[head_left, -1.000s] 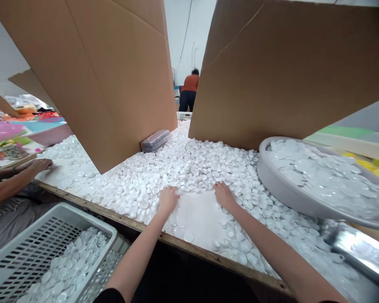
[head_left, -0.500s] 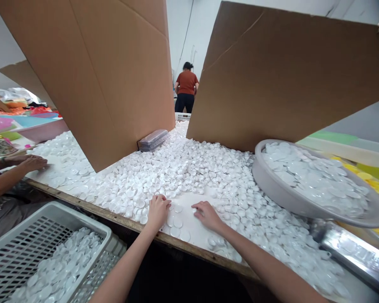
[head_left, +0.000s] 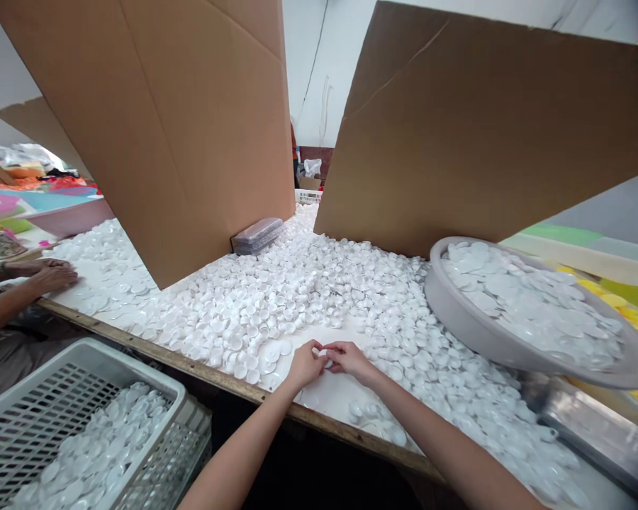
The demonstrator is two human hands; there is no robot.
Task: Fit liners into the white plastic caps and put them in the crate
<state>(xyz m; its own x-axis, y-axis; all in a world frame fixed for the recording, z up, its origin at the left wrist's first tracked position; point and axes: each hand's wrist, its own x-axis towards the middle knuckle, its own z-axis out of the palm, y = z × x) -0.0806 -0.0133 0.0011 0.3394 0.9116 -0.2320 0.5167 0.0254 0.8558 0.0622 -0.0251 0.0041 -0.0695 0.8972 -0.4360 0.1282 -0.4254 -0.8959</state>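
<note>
White piece [head_left: 324, 352], small and mostly covered by fingertips, at the lower centre of the frame. It lies directly between the left hand [head_left: 304, 367] and the right hand [head_left: 352, 361], about equally near to both; its long axis, if any, cannot be told. Right thumb and fingers appear to pinch it; the left fingertips are drawn in against its other side, but whether they also grip it is hidden. Both hands are above a smooth, pale tabletop [head_left: 319, 394] with a rough wooden edge [head_left: 217, 379]. Beyond, across the middle of the frame, spreads a heap [head_left: 281, 304] of glossy white pieces, rounded and shallowly cupped, apparently plastic; flatter discs [head_left: 271, 351] lie just left of the left hand. Lower left: slotted basket [head_left: 132, 365]. Right: smooth grey tub [head_left: 457, 322], round and tilted, filled with similar pieces.
</note>
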